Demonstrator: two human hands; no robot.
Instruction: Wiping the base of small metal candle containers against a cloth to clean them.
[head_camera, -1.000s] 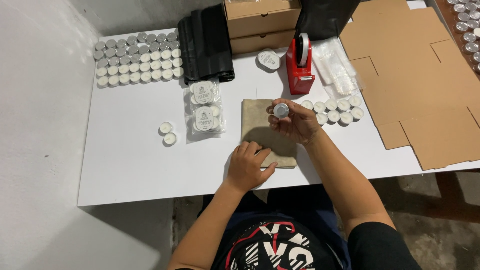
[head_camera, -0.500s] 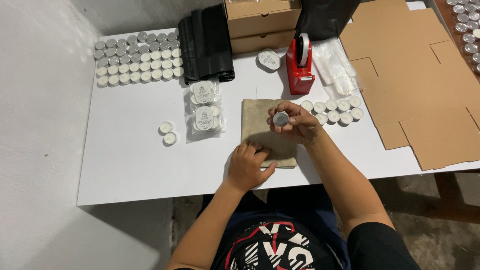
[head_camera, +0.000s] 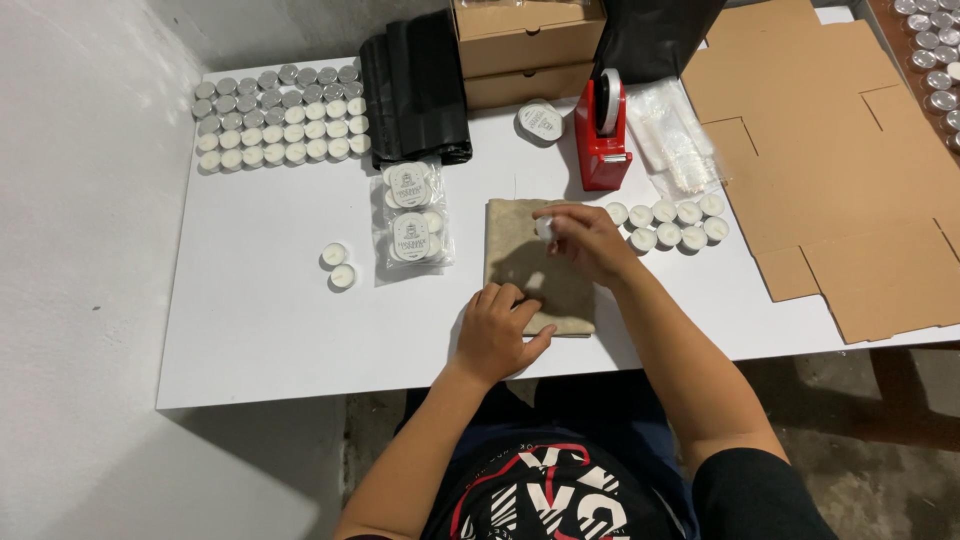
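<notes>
1. So the tealight (head_camera: 545, 229) is pinched in the right hand (head_camera: 585, 243), fingers curled narrow around it, just above the centre of the frame. It's blurry, so I can't tell which way up the little cup sits, and being round it has no long axis to speak of.
2. It pokes out on the left side of that hand, over the upper part of the tan cloth (head_camera: 528, 262). The right hand has it; the left is well below.
3. The left hand (head_camera: 495, 333) lies palm-down on the cloth's lower edge, fingers loosely bent, gripping nothing, just pressing the cloth to the white table (head_camera: 260, 320).
4. Right of the holding hand, a small cluster of white tealights (head_camera: 668, 222) sits in two short rows.
5. Left of the cloth: clear bagged packs (head_camera: 410, 215) with round pale labels, then two loose candles (head_camera: 338, 265).
6. Upper left: a big grid of tealights (head_camera: 280, 115), silver rows behind white ones.
7. Top middle: black bags (head_camera: 415, 85), brown boxes (head_camera: 525, 50), a red tape dispenser (head_camera: 603, 135); flat cardboard (head_camera: 830, 150) on the right.
</notes>
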